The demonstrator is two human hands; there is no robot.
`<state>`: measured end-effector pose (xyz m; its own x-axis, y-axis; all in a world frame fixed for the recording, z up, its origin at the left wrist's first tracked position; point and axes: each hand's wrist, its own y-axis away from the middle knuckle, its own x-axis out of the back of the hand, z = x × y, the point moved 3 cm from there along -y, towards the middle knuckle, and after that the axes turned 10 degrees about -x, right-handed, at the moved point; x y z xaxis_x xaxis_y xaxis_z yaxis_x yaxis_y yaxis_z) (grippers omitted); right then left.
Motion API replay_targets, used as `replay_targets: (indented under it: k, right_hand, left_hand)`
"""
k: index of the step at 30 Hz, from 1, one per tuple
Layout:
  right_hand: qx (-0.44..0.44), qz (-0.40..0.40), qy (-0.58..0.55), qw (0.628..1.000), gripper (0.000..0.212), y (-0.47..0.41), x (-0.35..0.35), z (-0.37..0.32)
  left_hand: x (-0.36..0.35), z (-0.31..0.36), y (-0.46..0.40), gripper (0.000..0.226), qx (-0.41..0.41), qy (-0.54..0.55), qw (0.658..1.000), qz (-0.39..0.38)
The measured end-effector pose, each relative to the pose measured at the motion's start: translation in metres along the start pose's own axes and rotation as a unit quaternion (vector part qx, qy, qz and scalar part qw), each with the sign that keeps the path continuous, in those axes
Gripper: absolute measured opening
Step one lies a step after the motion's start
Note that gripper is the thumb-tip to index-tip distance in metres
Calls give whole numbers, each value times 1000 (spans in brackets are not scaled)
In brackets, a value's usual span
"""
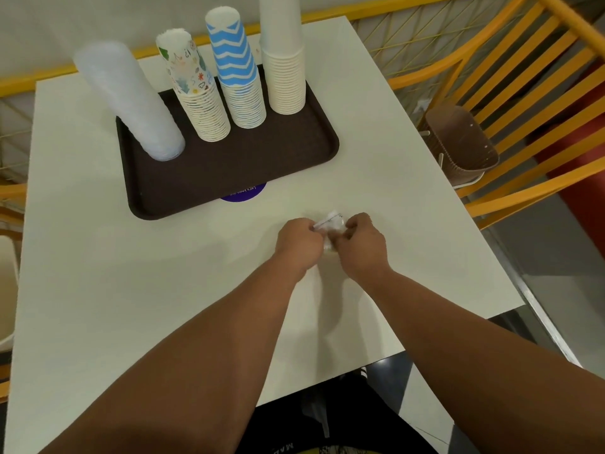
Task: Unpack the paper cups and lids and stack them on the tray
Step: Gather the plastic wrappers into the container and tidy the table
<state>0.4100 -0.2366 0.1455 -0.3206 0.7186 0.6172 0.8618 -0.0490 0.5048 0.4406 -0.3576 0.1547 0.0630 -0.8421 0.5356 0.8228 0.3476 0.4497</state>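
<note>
Nearest, over the middle of the white bench [98, 290] and toward its right edge, the left hand [299, 245] and the right hand [358, 247] meet knuckle to knuckle. Both are curled tight, pinching between them a small crumpled wad of clear plastic wrapping [330, 224], of which only a bit shows above the fingers. It looks like an emptied sleeve from the packs, though that is a guess. Such film should be nearly weightless, soft and springy, and slick enough to slide out of a loose pinch, so it is best kept balled in a closed fist.

Farther off, toward the far left corner of the bench, sits the dark brown rectangular plastic tray [229, 172], its near edge covering part of a round purple sticker [244, 194]. 4 stacks stand along the tray's far side. From left to right they are a tall leaning column of translucent white plastic lids [131, 103], a stack of white paper cups printed with small coloured drawings [196, 93], a stack of paper cups with blue and white zigzag stripes [237, 73], and a tall stack of plain white paper cups [284, 60].

The cups are light and crush easily at the wall, so a stack is best held low around its rolled rims with a second hand steadying the top. The lid column leans left and looks likeliest to topple or shear apart. It wants support at base and top together.

Off the right edge, a brown ribbed container [461, 145] rests on a yellow slatted wooden chair [523, 93].
</note>
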Motion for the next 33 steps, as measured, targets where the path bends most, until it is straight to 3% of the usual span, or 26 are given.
replay_targets:
  k: [1, 3, 5, 10, 14, 16, 19, 21, 24, 28, 33]
  right_hand:
    - [-18, -18, -54, 998, 32, 1, 2, -2]
    - [-64, -132, -158, 976, 37, 7, -3, -12]
    - [-85, -235, -235, 939, 31, 19, -14, -29]
    - [-36, -133, -199, 970, 27, 42, -32, -69]
    - [31, -115, -204, 972, 24, 74, -45, -99]
    - [17, -185, -283, 941, 27, 95, -63, -112]
    - [-58, -311, -433, 844, 28, 126, -94, -127]
    - [-64, -322, -455, 828, 28, 142, -111, -134]
    - [-41, -266, -444, 855, 30, 151, -126, -142]
    - [-71, -259, -487, 831, 33, 154, -126, -155]
    - [-81, -319, -479, 814, 26, 157, -125, -167]
  left_hand:
    - [4, -1, 5, 19, -3, 51, 999, 8]
    - [11, -1, 14, 20, -2, 125, 992, 26]
    - [20, 1, 23, 22, -30, 103, 992, 61]
    - [61, 13, 55, 44, -133, -8, 973, 186]
    - [99, -4, 82, 32, -209, -72, 944, 245]
    - [120, -19, 89, 26, -216, -76, 939, 256]
    - [153, -44, 101, 25, -193, -85, 936, 281]
    - [170, -57, 108, 27, -206, -80, 939, 262]
    - [185, -70, 119, 24, -241, -75, 938, 236]
    - [197, -93, 129, 7, -137, 151, 947, 249]
    - [206, -96, 129, 15, -88, 231, 958, 147]
